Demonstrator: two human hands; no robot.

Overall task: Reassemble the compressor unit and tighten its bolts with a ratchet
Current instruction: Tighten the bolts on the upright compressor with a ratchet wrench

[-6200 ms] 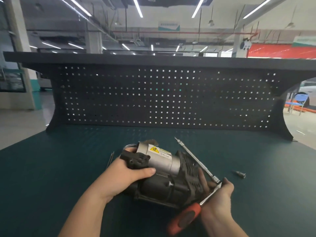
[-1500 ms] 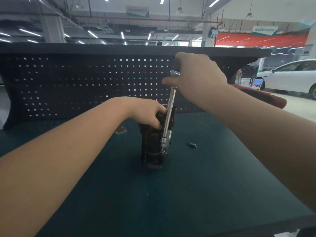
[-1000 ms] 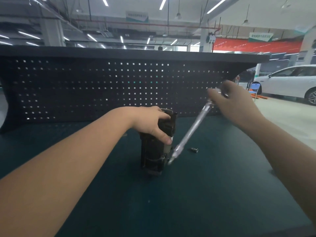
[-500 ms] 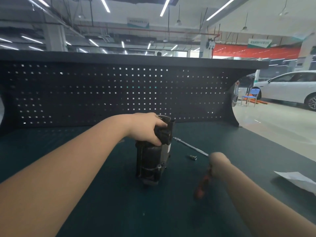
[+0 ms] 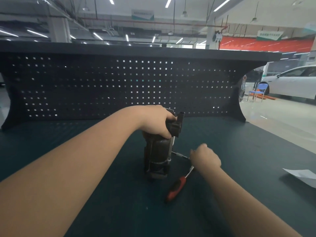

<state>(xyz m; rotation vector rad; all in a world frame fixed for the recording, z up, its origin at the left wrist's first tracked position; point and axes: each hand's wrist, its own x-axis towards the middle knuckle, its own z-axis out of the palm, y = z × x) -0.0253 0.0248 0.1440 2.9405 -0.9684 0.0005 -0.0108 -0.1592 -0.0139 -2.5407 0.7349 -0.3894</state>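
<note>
**Inspector:** Start at the left. What holds the compressor (image 5: 158,151)?

**Assistant:** The left hand (image 5: 156,123). Its fingers curl over the top end and grip the black fitting there. The compressor stands on end on the green bench mat (image 5: 68,134), about mid-bench, with its long axis upright.

**Inspector:** And the ratchet (image 5: 177,187)?

**Assistant:** It lies flat on the mat, just right of the compressor's base. The red handle points toward the person. The metal shank runs away and to the right, up to the right hand. A thin steel extension bar (image 5: 179,154) shows between the compressor and that hand, low and close to level, its near end beside the compressor body.

**Inspector:** The right hand (image 5: 206,159)?

**Assistant:** It sits low over the mat where handle shank and bar meet, knuckles toward the camera, blurred. The fingers look curled, but whether they pinch anything I cannot tell. The ratchet head is hidden under it.

**Inspector:** Which relation governs the next move?

**Assistant:** In my judgement, axis against axis. The compressor is vertical and the tool is horizontal. The tool lies right of the body, so the right hand is much the nearer to it, and the left is committed to steadying. No bolt is visible from here.

**Inspector:** Further right?

**Assistant:** A sheet of paper (image 5: 302,177) at the bench edge, well apart from the work.
</note>
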